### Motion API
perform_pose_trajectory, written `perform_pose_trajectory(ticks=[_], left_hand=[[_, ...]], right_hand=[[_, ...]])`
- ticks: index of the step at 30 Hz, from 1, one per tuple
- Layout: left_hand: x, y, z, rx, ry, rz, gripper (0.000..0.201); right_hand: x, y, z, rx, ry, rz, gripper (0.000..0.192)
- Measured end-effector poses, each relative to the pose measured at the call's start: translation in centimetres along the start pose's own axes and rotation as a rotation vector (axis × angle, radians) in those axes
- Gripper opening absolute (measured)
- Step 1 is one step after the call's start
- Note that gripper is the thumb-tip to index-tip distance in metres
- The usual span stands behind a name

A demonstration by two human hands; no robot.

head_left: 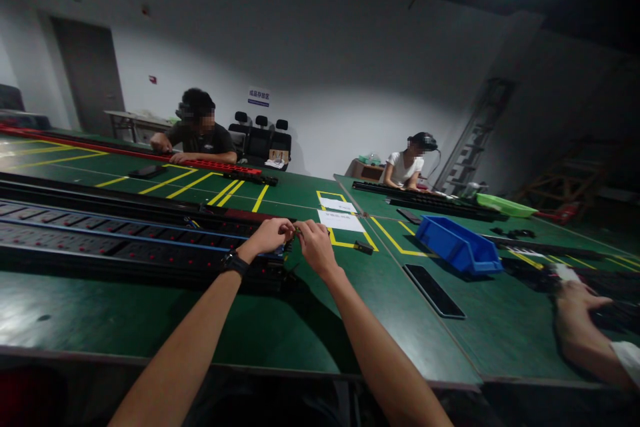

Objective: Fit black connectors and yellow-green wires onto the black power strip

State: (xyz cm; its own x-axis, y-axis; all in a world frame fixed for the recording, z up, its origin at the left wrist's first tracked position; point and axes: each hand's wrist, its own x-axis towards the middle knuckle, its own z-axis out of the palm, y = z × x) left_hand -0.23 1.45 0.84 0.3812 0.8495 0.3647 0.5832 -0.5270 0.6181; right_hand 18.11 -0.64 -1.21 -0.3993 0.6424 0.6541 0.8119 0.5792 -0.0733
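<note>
My left hand (pixel 269 236), with a dark watch (pixel 235 261) on its wrist, reaches over the right-hand end of a long black panel (pixel 125 250). That panel has rows of small red dots and blue lines running along it. Facing it from the right, my right hand (pixel 316 245) meets its fingertips. Both hands are closed in a pinch at this end. Between them shows a tiny yellowish bit, too small to name, and the fingers hide most of it. Thin coloured wires (pixel 191 221) lie on the panel further left.
A blue bin (pixel 457 245), a dark phone (pixel 434 290) and a small black block (pixel 363 247) lie to the right on the green table (pixel 370 310). White papers (pixel 341 220) lie ahead. A co-worker's hand (pixel 575 300) is at far right; two people sit opposite.
</note>
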Motion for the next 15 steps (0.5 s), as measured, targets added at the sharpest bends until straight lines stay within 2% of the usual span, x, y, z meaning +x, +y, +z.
perform_pose_trajectory(ticks=[4, 8, 15], left_hand=[[-0.5, 0.4, -0.8, 0.103, -0.103, -0.026, 0.022], [-0.7, 0.5, -1.1, 0.217, -0.128, -0.018, 0.019], [-0.9, 1.2, -1.5, 0.269, -0.163, -0.043, 0.02]], right_hand=[[-0.3, -0.1, 0.5, 0.01, -0.028, -0.08, 0.03], [-0.4, 0.0, 0.8, 0.048, -0.006, -0.092, 0.031], [-0.5, 0.1, 1.1, 0.063, 0.025, -0.098, 0.028]])
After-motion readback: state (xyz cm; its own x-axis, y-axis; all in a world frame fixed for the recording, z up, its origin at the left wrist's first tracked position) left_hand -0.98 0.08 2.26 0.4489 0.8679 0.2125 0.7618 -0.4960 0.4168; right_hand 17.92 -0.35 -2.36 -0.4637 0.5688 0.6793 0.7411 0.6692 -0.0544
